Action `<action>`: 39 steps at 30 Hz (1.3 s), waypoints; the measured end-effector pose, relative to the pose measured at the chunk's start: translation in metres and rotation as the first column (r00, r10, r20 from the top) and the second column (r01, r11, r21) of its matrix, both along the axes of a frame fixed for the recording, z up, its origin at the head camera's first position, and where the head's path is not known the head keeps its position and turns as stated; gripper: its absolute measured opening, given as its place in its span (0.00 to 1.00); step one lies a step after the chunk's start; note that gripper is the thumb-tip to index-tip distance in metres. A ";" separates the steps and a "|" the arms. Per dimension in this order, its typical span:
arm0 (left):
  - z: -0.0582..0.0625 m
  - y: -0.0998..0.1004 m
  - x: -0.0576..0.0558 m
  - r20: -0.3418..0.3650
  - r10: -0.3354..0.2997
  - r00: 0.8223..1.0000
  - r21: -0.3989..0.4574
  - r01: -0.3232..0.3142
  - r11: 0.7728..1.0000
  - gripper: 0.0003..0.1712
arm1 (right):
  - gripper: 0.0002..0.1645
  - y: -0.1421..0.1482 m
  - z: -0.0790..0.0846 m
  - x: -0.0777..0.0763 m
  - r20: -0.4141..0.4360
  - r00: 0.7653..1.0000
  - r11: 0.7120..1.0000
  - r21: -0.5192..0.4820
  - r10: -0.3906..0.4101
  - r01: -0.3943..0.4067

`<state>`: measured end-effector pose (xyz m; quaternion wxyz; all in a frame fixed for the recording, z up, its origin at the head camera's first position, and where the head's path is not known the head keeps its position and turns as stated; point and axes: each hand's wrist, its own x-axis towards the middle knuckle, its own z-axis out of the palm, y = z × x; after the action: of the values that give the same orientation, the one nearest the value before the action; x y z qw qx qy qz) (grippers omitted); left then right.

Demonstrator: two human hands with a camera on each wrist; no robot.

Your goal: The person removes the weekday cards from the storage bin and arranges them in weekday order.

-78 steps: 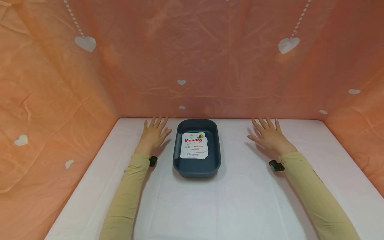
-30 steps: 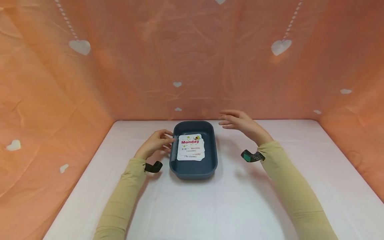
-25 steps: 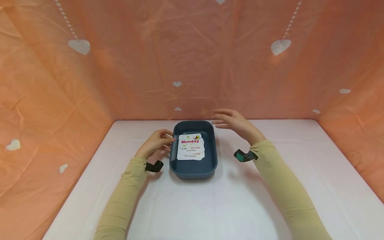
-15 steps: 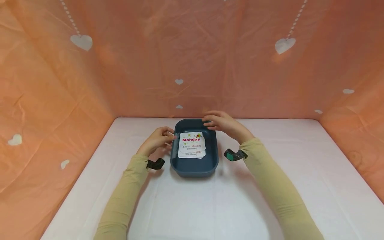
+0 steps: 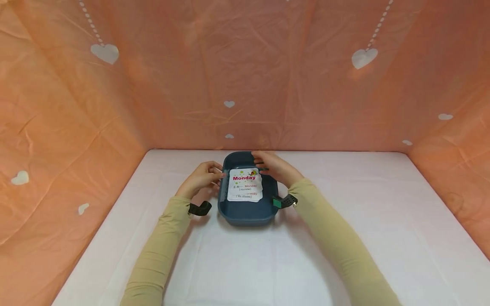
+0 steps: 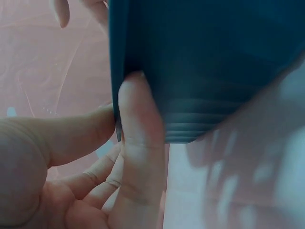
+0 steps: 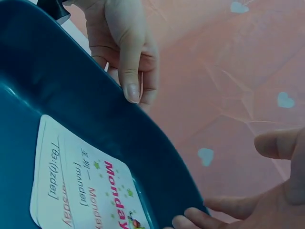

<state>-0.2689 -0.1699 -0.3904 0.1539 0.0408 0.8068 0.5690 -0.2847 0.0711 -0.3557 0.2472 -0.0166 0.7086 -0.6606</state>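
Note:
A dark blue-grey plastic tray (image 5: 246, 214) stands on the white tabletop. Inside it lies a small stack of white word cards (image 5: 245, 187), slightly fanned, the top one reading "Monday" in red; the lower card is mostly covered. My left hand (image 5: 200, 180) pinches the tray's left rim: in the left wrist view the thumb (image 6: 83, 136) is on one side of the wall and the index finger (image 6: 140, 129) on the other. My right hand (image 5: 278, 168) is over the tray's far right corner, holding nothing, its fingers (image 7: 233, 205) extended and loosely spread near the rim.
An orange cloth backdrop (image 5: 252, 76) with white hearts rises behind the table and along both sides. White cloth covers the table (image 5: 237, 263). Each wrist wears a black strap (image 5: 200, 208).
Both hands were spread flat on either side of the tray. The left hand has moved to the left rim and pinched it; the right has swept left over the tray's far right corner.

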 end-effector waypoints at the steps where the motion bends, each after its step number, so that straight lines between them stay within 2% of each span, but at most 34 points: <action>1: 0.000 0.000 0.000 0.000 0.000 1.000 0.003 0.000 1.000 0.18 | 0.34 -0.001 -0.001 0.000 0.007 1.000 1.000 0.004 -0.003 0.003; 8: 0.000 0.002 0.001 0.008 0.018 1.000 -0.006 -0.018 1.000 0.19 | 0.34 -0.005 -0.009 -0.003 0.036 0.999 0.999 0.039 -0.028 0.027; 22: 0.000 0.003 0.000 0.011 0.013 1.000 -0.044 -0.013 0.999 0.19 | 0.40 -0.007 -0.023 -0.010 0.139 0.983 0.993 -0.014 -0.118 0.121; 28: 0.002 0.004 0.001 0.006 0.004 1.000 -0.050 -0.003 0.999 0.19 | 0.44 -0.008 -0.022 -0.012 0.191 0.970 0.988 -0.007 -0.149 0.153; 39: 0.003 0.003 0.000 0.007 -0.009 1.000 -0.042 0.009 0.999 0.20 | 0.43 -0.011 -0.022 -0.015 0.238 0.954 0.981 -0.030 -0.181 0.193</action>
<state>-0.2687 -0.1666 -0.3877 0.1602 0.0392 0.8179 0.5512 -0.2994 0.0605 -0.3772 0.2650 0.1218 0.6551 -0.6970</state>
